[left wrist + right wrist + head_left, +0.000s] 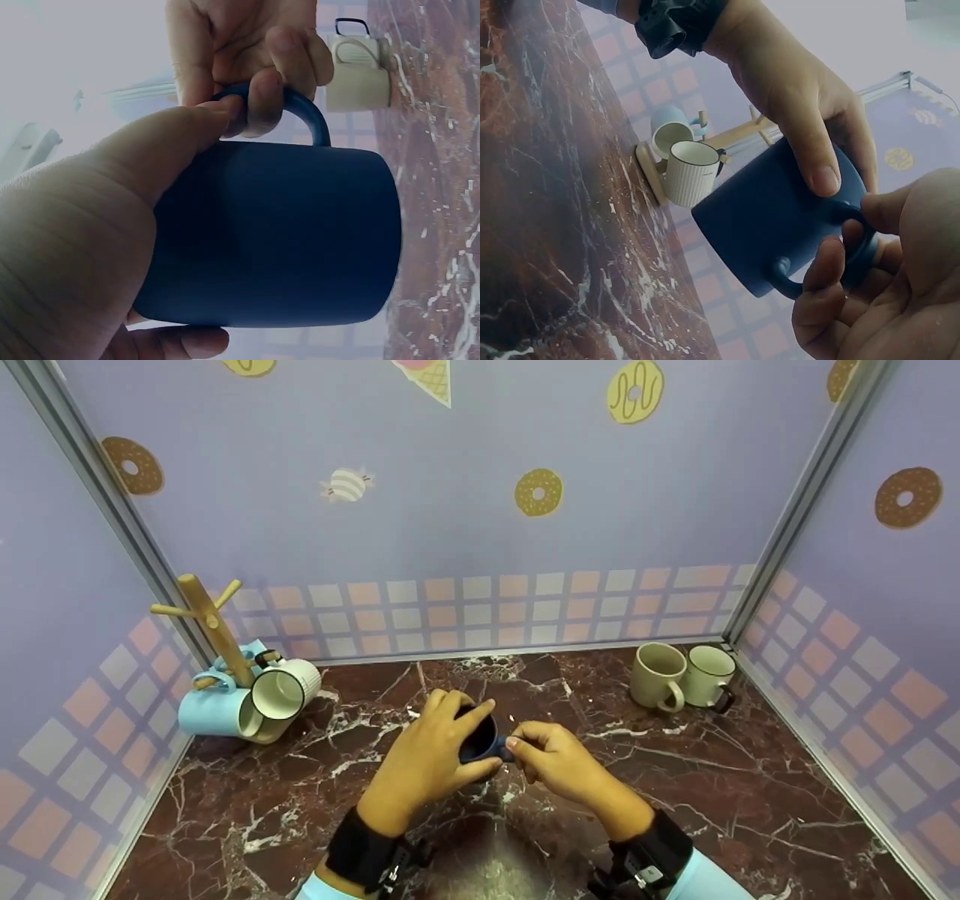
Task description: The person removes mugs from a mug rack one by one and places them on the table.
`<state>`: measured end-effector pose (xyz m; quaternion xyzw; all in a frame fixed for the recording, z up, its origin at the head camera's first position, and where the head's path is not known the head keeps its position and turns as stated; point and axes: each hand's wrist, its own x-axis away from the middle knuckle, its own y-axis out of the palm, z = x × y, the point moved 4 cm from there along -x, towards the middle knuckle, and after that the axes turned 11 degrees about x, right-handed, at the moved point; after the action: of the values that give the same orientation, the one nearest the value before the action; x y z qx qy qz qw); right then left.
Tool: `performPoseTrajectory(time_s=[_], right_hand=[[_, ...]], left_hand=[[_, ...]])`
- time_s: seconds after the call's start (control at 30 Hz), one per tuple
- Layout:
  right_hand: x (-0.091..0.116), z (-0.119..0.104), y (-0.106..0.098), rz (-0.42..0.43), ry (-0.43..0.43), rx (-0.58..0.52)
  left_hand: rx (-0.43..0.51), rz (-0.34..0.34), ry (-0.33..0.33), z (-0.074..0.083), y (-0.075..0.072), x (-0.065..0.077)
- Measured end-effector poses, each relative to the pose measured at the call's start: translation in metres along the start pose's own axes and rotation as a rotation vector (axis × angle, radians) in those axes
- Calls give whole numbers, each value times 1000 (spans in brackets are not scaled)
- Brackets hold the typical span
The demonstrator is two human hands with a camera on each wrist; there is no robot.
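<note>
One blue mug (277,232) was held roughly upright above the table (750,787).
Your left hand (431,744) clasped its left side; your right hand (553,755) pinched the handle (309,116), which pointed rightward.

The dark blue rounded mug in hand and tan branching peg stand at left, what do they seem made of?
Dark blue rounded mug: probably matte ceramic, from its smooth, softly shaded wall, though coated metal is possible. Tan branching peg stand: likely smooth wood, from its colour and rounded pegs.

Kitchen-like booth (814,502), donut-print walls (450,540), marbled worktop (750,787), mug tree (220,637)
</note>
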<state>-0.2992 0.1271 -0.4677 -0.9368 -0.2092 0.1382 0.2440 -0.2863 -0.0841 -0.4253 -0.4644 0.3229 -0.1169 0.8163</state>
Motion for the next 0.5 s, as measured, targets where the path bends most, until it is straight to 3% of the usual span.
performPoseTrajectory(time_s=[0.17, 0.3, 0.4, 0.5], right_hand=[[-3, 6, -6, 84, 61, -33], [-7, 15, -18, 209, 123, -99], [-9, 22, -28, 324, 165, -137], [-12, 30, -39, 428, 189, -158]], left_hand=[[14, 69, -44, -7, 4, 0], [-24, 127, -84, -14, 7, 0], [-50, 110, -129, -17, 12, 0], [-73, 48, -162, -17, 20, 0]])
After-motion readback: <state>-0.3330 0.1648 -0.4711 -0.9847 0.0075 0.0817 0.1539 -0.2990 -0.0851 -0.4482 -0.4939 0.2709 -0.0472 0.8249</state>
